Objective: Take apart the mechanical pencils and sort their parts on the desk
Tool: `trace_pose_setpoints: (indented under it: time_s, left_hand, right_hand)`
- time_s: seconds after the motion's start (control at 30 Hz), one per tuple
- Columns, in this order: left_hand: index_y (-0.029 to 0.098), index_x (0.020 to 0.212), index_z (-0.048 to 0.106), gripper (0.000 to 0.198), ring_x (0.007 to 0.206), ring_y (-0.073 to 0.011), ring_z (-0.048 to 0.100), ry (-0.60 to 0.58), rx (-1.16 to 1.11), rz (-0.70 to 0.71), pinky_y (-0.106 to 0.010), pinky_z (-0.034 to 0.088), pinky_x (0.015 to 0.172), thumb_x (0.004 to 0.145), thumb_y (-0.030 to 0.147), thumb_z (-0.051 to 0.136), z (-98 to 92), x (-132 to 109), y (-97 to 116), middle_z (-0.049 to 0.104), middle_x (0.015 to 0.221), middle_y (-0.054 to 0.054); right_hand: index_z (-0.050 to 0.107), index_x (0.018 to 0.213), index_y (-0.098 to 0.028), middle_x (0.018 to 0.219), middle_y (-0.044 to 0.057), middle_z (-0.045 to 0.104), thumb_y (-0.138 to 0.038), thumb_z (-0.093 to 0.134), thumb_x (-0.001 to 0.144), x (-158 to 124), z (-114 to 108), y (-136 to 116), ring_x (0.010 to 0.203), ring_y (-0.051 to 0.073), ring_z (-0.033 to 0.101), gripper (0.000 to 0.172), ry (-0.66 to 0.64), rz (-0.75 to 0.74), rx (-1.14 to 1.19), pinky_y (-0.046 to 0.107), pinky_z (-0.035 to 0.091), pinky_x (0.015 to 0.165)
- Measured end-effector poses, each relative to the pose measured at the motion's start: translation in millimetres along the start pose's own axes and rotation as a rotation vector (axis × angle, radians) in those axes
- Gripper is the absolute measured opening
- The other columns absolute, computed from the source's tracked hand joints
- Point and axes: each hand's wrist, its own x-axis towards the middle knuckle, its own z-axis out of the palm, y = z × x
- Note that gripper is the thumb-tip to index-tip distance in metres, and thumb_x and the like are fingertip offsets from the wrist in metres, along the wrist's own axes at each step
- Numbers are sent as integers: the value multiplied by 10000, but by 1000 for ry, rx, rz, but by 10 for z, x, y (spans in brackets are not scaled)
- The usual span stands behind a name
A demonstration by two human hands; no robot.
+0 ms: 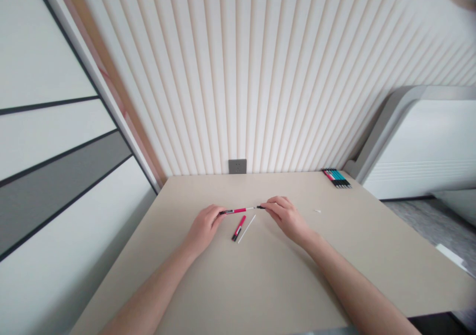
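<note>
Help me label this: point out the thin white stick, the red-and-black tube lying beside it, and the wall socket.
Thin white stick (247,229): head view, mid-length.
Red-and-black tube (240,225): head view, on its red part.
Wall socket (237,166): head view, centre of faceplate.

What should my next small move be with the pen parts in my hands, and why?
Probably ease the black end piece in your right hand toward the red-and-black pen barrel in your left hand, keeping them in line: a thin white section spans the gap between them, and they look nearly aligned.
</note>
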Motion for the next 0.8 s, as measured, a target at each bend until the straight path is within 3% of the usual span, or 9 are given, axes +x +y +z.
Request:
trace_pose_setpoints:
  time_s: [0.17, 0.43, 0.63, 0.8]
  left_hand:
    - [212, 1005, 613, 138, 869, -182, 607, -38, -16, 60, -312, 478, 802, 955, 255, 491, 3, -12, 47, 648, 914, -34]
    - [202, 985, 614, 126, 843, -163, 617, -59, -88, 94, -283, 483, 784, 951, 255, 505, -7, -39, 69, 650, 886, -30]
    - [203, 992, 611, 129, 859, -167, 610, -44, -87, 105, -288, 480, 795, 957, 254, 498, 20, -36, 95, 646, 900, -37]
    - [200, 975, 601, 136, 848, -180, 611, 7, -47, 39, -308, 484, 781, 963, 264, 481, 14, -12, 119, 641, 885, -42]
  right_hand:
    - [646, 1133, -254, 1022, 73, 628, -253, 463, 974, 3, 46, -129, 936, 184, 616, 243, -24, 49, 263, 326, 516, 833]
    - [662, 1068, -237, 961, 59, 644, -338, 628, 878, -11, 213, -162, 904, 185, 631, 218, 99, 224, 534, 333, 530, 813]
    - [645, 1073, -188, 744, 29, 674, -413, 532, 921, -31, 286, -118, 693, 163, 654, 294, 74, 430, 603, 323, 549, 705]
    - [643, 1098, -207, 1006, 81, 694, -397, 575, 894, -4, 215, -197, 919, 192, 657, 287, 36, 315, 512, 347, 532, 830]
